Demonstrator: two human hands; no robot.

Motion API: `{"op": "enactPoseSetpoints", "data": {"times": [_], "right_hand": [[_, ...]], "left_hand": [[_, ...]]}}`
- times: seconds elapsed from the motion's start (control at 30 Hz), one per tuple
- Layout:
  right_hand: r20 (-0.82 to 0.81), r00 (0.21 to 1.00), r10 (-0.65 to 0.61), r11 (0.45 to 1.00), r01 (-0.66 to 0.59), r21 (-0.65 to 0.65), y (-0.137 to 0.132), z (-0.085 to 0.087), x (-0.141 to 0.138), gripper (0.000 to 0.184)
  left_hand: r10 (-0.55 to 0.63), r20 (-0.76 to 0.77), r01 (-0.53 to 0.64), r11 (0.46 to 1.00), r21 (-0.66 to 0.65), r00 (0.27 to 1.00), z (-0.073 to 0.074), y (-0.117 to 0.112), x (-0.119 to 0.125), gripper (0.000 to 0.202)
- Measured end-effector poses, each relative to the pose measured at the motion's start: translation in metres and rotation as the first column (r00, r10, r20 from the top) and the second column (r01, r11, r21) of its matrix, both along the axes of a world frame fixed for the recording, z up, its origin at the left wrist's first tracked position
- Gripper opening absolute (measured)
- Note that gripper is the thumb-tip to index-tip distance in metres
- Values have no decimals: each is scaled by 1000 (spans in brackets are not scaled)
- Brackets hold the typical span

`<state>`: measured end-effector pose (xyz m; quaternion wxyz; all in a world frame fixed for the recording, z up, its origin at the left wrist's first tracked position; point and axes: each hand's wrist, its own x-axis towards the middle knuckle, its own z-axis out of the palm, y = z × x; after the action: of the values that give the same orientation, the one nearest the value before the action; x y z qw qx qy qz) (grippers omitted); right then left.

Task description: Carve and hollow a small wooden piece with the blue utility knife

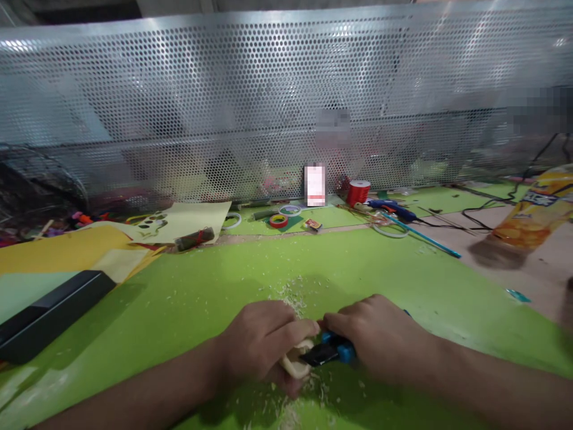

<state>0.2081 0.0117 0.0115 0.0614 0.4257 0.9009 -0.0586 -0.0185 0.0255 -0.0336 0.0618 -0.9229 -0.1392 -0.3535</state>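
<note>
Low in the view, my left hand [264,337] is closed around a small pale carved piece [295,365], hollow in the middle and probably wood. My right hand [380,337] grips a blue and black utility knife [331,349]. Its dark tip lies against the piece's inner edge, though I cannot tell how deep it goes. Both hands stay just above a bright green mat [179,316]. Pale shavings [293,295] are scattered behind the hands and below them. My fingers hide part of the piece and most of the knife's handle.
A perforated metal screen [268,89] closes off the back. Before it stand a phone [315,185], a red spool [359,192], tape rolls [278,221] and a blue glue gun [391,209]. A drink bottle [535,209] is at right; a black box-like object [58,310] and yellow paper [80,242] lie left.
</note>
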Motion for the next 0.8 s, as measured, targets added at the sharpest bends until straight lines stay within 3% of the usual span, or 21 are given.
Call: {"op": "enactPoseSetpoints", "data": {"times": [0.27,0.4,0.57,0.8], "right_hand": [[118,986,-114,993,109,50,-14,3,-9,27],[64,990,-125,992,123,30,-12,0,-8,28],[-5,996,-91,996,91,17,-5,0,1,29],[-49,999,-24,999,27,45,-3,1,13,20]], "left_hand": [[54,-60,-47,993,111,997,9,-4,4,50],[36,-35,-35,999,33,999,3,-1,3,46],[28,15,-28,999,-17,999,-1,3,3,50],[26,-5,-26,1000,3,1000,8,1,5,33]]}}
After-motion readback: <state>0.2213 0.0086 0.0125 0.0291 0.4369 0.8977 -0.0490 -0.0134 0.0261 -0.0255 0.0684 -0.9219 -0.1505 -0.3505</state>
